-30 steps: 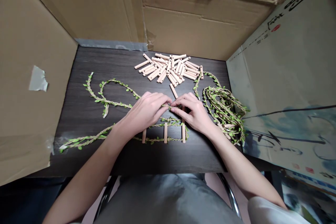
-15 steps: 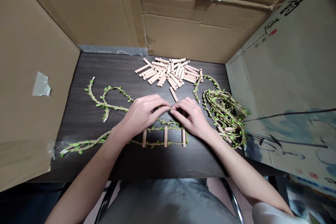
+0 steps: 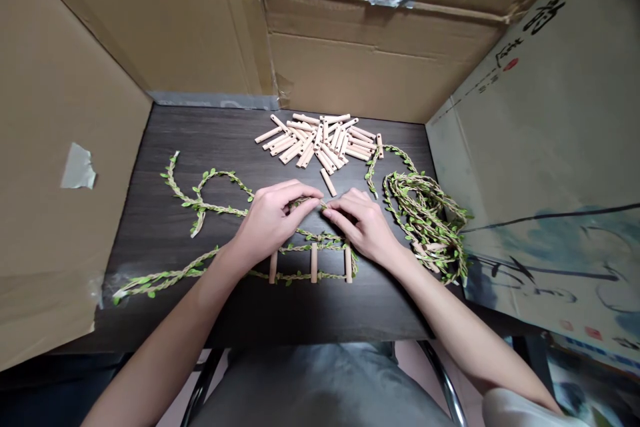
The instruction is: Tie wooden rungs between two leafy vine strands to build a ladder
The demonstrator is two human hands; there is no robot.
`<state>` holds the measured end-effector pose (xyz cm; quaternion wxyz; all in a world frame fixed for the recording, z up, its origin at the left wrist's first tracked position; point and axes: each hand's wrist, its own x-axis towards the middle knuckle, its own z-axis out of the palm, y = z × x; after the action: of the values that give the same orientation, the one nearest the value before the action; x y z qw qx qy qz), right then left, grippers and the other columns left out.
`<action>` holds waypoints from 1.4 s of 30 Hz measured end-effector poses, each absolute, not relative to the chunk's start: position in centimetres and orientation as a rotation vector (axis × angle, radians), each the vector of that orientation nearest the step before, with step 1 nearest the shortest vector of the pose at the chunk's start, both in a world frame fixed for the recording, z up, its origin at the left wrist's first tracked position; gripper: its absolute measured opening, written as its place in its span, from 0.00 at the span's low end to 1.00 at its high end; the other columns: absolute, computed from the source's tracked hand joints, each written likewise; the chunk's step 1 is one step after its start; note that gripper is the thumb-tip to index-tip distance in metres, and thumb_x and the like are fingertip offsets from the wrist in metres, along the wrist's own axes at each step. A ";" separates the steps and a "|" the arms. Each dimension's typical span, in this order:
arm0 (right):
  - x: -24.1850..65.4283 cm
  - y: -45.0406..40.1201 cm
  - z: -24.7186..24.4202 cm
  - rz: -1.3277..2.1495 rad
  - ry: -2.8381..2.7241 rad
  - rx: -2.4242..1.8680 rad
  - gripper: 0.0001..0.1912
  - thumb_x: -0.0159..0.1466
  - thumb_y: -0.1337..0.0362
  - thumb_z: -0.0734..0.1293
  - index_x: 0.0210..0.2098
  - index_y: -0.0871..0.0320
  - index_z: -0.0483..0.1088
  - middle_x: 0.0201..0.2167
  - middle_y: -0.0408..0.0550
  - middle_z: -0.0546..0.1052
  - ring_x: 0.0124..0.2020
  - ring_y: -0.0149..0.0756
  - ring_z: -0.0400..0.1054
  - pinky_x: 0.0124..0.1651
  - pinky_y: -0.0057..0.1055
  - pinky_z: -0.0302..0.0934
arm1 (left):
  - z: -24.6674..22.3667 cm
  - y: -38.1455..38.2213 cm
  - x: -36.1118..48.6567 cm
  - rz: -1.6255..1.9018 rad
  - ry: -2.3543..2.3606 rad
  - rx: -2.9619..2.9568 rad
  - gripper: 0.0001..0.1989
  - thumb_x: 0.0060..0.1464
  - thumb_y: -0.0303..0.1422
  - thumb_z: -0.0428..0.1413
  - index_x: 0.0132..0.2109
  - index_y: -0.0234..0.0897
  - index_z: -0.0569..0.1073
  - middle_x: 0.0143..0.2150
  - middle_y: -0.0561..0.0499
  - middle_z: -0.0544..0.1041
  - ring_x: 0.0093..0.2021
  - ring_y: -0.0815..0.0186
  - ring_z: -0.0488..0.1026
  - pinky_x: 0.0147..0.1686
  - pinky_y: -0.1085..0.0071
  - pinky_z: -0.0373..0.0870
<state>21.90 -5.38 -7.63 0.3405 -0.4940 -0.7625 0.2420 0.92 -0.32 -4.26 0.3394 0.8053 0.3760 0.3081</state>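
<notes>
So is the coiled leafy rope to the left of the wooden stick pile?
No, the coiled leafy rope lies right of the wooden stick pile.

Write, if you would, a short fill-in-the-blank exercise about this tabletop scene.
1. The leaves on the cord pinched by the left hand and the right hand are ____ in colour.
2. In the picture, the coiled cord lies to the ____ of both hands.
3. Below the hands in the picture, ____ wooden rungs show in a row.
4. The pile of sticks lies before a wall made of ____.
Missing words: green; right; three; cardboard.
</notes>
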 end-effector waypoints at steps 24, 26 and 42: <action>22.1 -5.2 -7.7 0.501 -1.894 -1.164 0.09 0.72 0.67 0.67 0.48 0.56 0.79 0.38 0.48 0.82 0.38 0.39 0.68 0.44 0.40 0.59 | -5.4 -1.8 2.5 0.643 1.023 1.315 0.27 0.61 0.40 0.61 0.61 0.26 0.73 0.43 0.41 0.85 0.42 0.58 0.84 0.47 0.65 0.81; 22.2 -5.3 -7.8 0.441 -1.973 -1.173 0.10 0.72 0.66 0.66 0.50 0.56 0.79 0.37 0.48 0.82 0.38 0.39 0.66 0.43 0.40 0.58 | -5.5 -1.8 2.6 0.655 1.041 1.337 0.28 0.60 0.41 0.61 0.60 0.24 0.74 0.42 0.41 0.85 0.41 0.57 0.84 0.47 0.64 0.81; 22.2 -5.4 -7.7 0.399 -1.998 -1.215 0.07 0.72 0.62 0.68 0.46 0.53 0.80 0.31 0.44 0.83 0.35 0.38 0.71 0.43 0.39 0.55 | -5.2 -1.5 2.6 0.690 1.121 1.479 0.16 0.56 0.39 0.63 0.45 0.30 0.82 0.39 0.43 0.86 0.39 0.57 0.84 0.43 0.66 0.82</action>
<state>22.18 -5.43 -7.70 0.3753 -0.4746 -0.7808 0.1558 2.62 -1.51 -5.25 0.5488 0.6245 0.4733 0.2912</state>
